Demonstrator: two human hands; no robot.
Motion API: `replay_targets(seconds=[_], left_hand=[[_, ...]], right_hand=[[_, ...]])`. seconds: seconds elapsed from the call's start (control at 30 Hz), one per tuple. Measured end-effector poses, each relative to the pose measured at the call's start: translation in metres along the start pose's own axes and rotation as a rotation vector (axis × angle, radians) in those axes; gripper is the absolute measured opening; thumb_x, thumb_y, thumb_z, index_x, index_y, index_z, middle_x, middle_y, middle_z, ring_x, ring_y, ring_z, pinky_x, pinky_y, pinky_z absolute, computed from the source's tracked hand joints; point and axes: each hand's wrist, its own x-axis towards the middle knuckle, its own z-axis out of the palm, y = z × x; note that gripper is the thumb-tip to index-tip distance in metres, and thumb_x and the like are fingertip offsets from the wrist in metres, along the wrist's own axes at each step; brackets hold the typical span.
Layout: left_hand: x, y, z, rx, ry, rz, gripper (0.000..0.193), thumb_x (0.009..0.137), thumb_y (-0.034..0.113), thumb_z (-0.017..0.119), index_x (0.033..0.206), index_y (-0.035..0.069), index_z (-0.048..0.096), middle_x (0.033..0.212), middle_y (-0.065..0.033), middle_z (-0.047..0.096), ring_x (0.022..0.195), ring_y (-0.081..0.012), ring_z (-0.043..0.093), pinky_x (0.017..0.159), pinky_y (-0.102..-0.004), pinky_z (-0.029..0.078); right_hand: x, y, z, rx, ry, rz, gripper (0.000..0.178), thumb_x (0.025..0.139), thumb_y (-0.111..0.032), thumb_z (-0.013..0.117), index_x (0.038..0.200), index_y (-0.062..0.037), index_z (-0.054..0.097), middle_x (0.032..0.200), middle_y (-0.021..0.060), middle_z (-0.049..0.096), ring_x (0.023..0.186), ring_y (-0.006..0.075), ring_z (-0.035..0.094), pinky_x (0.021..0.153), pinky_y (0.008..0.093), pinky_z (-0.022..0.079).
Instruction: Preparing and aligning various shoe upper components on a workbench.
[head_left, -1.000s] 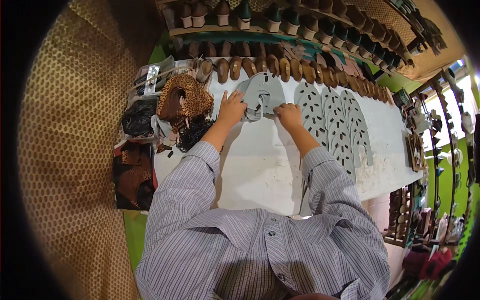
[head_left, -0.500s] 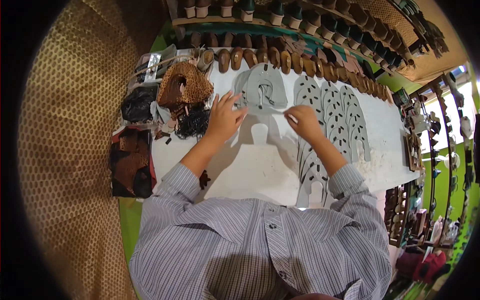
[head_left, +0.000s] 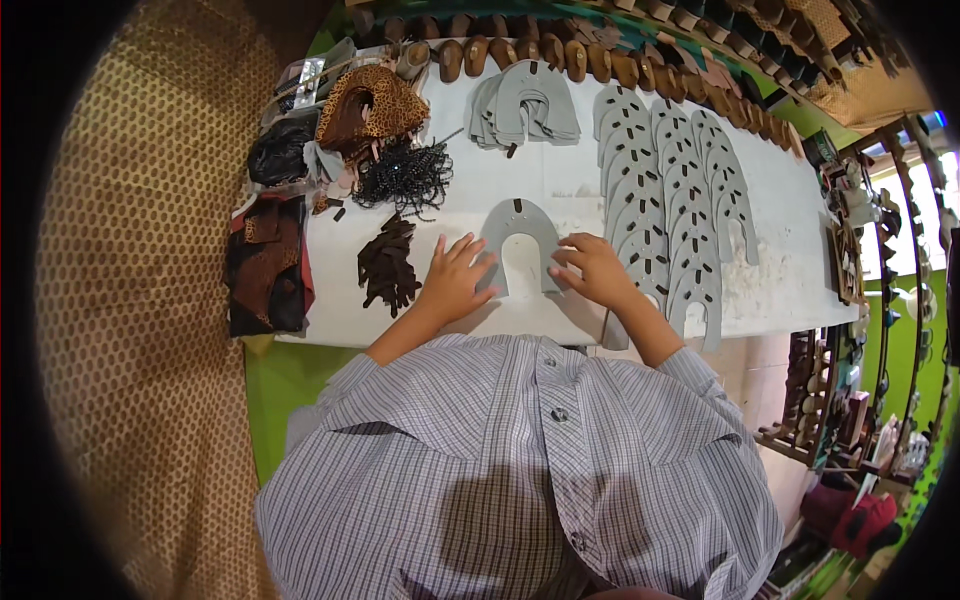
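Observation:
A grey U-shaped piece [head_left: 519, 216], which looks like a shoe upper, lies flat on the white table between my hands, curve pointing away from me. A small dark brown tab sits at the top of its curve. My left hand [head_left: 457, 277] is spread beside its left leg, fingertips at the edge. At the right leg, my right hand [head_left: 597, 272] has its fingers apart, the tips touching or nearly touching the piece. A stack of similar grey pieces [head_left: 545, 90] lies farther off. To the left is a pile of dark brown tabs [head_left: 389, 263].
On the right, overlapping rows of grey U-shaped pieces [head_left: 683, 187] lie on the white table [head_left: 780, 205]. Wooden shoe lasts [head_left: 577, 62] line the far edge. Black beaded strands [head_left: 405, 178], a leopard-print bundle [head_left: 385, 100] and dark scraps [head_left: 266, 265] occupy the left side.
A grey U-shaped piece now lies close to me, and both hands have come nearer from beside the far stack. The right hand's fingers have spread. The view has shifted, uncovering the brown tab pile.

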Motion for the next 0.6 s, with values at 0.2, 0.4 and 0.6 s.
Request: replay_targets(seconds=[0.2, 0.4, 0.6], left_hand=[[0.035, 0.018, 0.050, -0.048, 0.059, -0.174, 0.068, 0.082, 0.041, 0.054, 0.135, 0.002, 0.033, 0.142, -0.0180, 0.027, 0.133, -0.0313, 0.023, 0.106, -0.0529, 0.015], [0.022, 0.030, 0.060, 0.002, -0.022, -0.248, 0.070, 0.084, 0.042, 0.051, 0.137, 0.001, 0.029, 0.144, -0.0178, 0.025, 0.135, -0.0308, 0.019, 0.107, -0.0533, 0.012], [0.003, 0.039, 0.056, -0.027, 0.057, -0.199, 0.067, 0.085, 0.041, 0.050, 0.136, 0.001, 0.030, 0.143, -0.0176, 0.026, 0.135, -0.0320, 0.020, 0.106, -0.0538, 0.011]], right_hand=[[0.020, -0.003, 0.063, -0.134, 0.149, 0.073, 0.056, 0.082, -0.039, 0.057, 0.125, -0.0048, 0.046, 0.132, 0.0168, 0.042, 0.124, 0.0331, 0.038, 0.102, 0.0460, 0.029], [0.000, -0.017, 0.085, -0.246, 0.065, 0.197, 0.067, 0.086, -0.050, 0.043, 0.135, -0.0039, 0.035, 0.144, 0.0163, 0.026, 0.134, 0.0314, 0.021, 0.107, 0.0515, 0.017], [-0.026, -0.028, 0.081, -0.253, 0.037, 0.183, 0.069, 0.086, -0.051, 0.042, 0.137, -0.0050, 0.032, 0.144, 0.0152, 0.027, 0.134, 0.0312, 0.021, 0.106, 0.0516, 0.016]])
